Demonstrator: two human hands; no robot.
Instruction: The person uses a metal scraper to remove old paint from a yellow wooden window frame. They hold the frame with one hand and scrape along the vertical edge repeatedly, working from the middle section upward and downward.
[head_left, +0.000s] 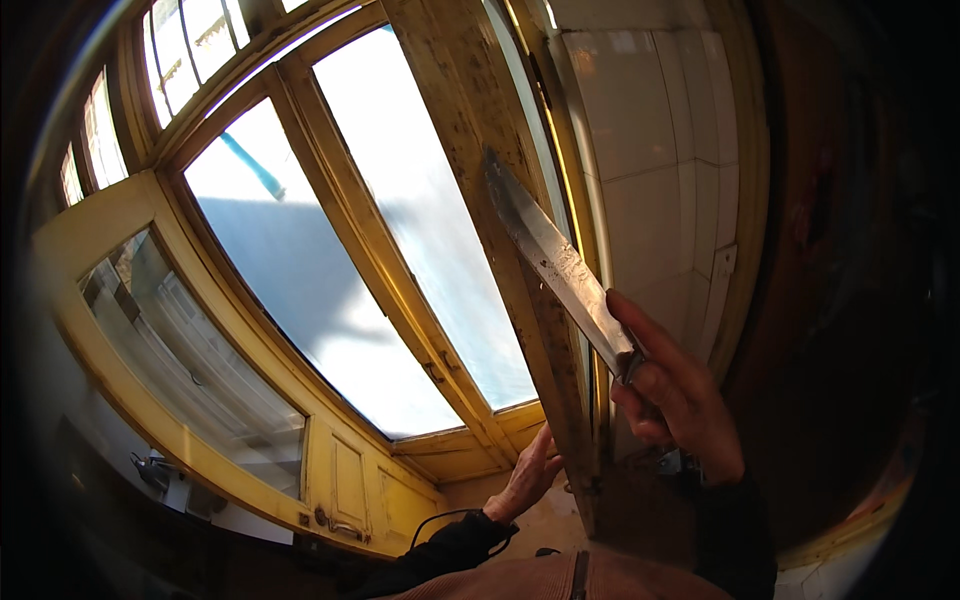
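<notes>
My right hand (671, 397) is closed around the handle of a large knife, its index finger laid along the base of the blade. The steel blade (559, 262) points up and to the left, with dark specks and residue on its face. Behind it in the picture runs the worn, stained edge of a wooden door (480, 112); whether the blade touches the wood cannot be told. Lower down, my left hand (525, 476) is at the left side of that same door edge. Its fingertips are partly hidden there, so its grip is unclear.
A yellow wooden double door (352, 255) with bright glass panes stands ahead. At left, a yellow glazed door leaf (180, 420) with a metal handle (345, 529) stands swung inward. White wall tiles (634, 112) line the right side. A dark cord (431, 517) loops by my left sleeve.
</notes>
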